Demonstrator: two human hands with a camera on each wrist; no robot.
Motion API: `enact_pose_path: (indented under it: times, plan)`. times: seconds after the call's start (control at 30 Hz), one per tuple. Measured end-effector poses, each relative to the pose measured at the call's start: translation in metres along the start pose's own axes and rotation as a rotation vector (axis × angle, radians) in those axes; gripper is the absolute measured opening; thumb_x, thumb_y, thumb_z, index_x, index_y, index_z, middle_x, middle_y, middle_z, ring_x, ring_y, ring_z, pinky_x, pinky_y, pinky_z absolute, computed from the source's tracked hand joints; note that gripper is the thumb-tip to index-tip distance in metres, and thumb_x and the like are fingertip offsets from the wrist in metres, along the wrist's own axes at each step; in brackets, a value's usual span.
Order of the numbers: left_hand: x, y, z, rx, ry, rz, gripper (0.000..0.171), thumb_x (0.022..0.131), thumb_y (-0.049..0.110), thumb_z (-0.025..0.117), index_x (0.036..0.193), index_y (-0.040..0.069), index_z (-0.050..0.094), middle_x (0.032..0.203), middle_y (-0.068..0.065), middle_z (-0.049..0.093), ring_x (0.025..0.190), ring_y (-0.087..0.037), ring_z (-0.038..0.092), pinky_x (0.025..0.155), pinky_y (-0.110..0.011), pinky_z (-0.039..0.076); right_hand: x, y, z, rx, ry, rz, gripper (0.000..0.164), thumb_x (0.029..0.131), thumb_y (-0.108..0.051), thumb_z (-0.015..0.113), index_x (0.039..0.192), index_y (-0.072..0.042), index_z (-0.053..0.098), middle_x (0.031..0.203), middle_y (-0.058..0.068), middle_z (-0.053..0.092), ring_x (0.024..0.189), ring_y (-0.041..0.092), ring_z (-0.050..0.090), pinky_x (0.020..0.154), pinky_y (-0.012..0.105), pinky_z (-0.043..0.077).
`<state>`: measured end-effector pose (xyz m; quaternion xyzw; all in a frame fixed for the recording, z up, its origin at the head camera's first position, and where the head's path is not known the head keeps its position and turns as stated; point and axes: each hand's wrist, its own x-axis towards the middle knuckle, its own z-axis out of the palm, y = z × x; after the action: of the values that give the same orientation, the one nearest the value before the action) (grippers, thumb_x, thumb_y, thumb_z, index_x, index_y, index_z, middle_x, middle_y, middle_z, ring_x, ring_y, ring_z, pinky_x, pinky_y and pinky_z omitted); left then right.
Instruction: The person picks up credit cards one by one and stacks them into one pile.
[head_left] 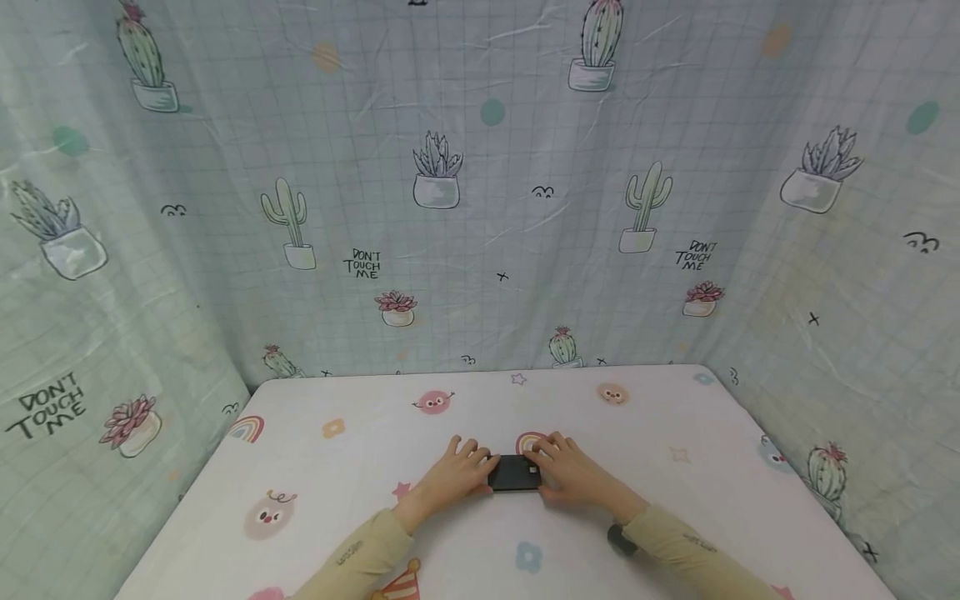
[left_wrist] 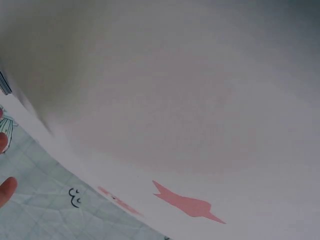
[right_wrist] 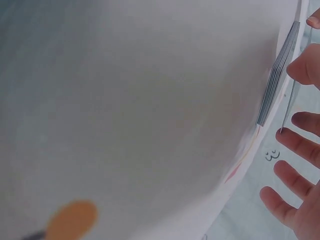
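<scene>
A thin black card (head_left: 513, 473) with a small pale square near one corner lies between my two hands. Seen edge-on in the right wrist view, it is a fine line just apart from a stack of thin cards (right_wrist: 277, 75). My right hand (head_left: 573, 477) pinches the card's right end, thumb on one face and fingertips on the other. At the opposite end, my left hand (head_left: 453, 477) holds the left edge between thumb and fingers. Only a few left fingertips (left_wrist: 7, 191) and a corner of the stack (left_wrist: 4, 83) enter the left wrist view.
The white table (head_left: 337, 467) carries printed rainbows, stars and smiling faces. A cactus-print curtain (head_left: 480, 233) surrounds its back and sides. A dark rounded object (head_left: 621, 540) sits by my right sleeve cuff.
</scene>
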<state>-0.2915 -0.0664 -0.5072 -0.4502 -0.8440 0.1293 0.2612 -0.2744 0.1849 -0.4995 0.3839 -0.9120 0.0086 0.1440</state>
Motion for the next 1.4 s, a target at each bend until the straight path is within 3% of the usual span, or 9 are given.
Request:
enact_pose_path:
  times: [0.33,0.5,0.87,1.4]
  plan:
    - [0.0001,0.0021,0.0017,-0.005,-0.042,0.005,0.046,0.083,0.052,0.050,0.119,0.023,0.055,0.104,0.004,0.060,0.096,-0.016,0.051,0.083,-0.039,0.040,0.0021,0.0022,0.0028,-0.009,-0.076,0.006,0.055,0.076,-0.038,0.061,0.124,-0.014,0.049,0.111,-0.001,0.049,0.095,0.017,0.039,0.078,0.035,0.038]
    - [0.0002,0.0024,0.0017,0.003,-0.032,0.015,0.046,0.082,0.051,0.052,0.118,0.023,0.056,0.103,0.004,0.060,0.095,-0.016,0.051,0.081,-0.039,0.041,0.0026,0.0023,0.0044,-0.017,-0.105,0.014,0.055,0.077,-0.039,0.059,0.125,-0.015,0.048,0.112,-0.001,0.048,0.096,0.017,0.039,0.079,0.036,0.038]
    - [0.0005,0.0039,0.0054,-0.012,-0.052,0.026,0.045,0.082,0.051,0.051,0.118,0.024,0.055,0.103,0.004,0.058,0.095,-0.016,0.050,0.080,-0.038,0.041,0.0018,0.0031,0.0056,-0.039,-0.106,0.000,0.056,0.077,-0.039,0.058,0.126,-0.016,0.048,0.108,-0.002,0.048,0.095,0.017,0.039,0.076,0.034,0.039]
    - [0.0009,0.0039,0.0072,-0.001,-0.005,0.045,0.044,0.080,0.051,0.055,0.115,0.025,0.057,0.099,0.003,0.059,0.091,-0.015,0.050,0.077,-0.037,0.040,0.0003,0.0032,0.0053,-0.021,-0.101,-0.004,0.055,0.077,-0.038,0.059,0.126,-0.015,0.048,0.108,-0.002,0.048,0.096,0.016,0.039,0.078,0.035,0.038]
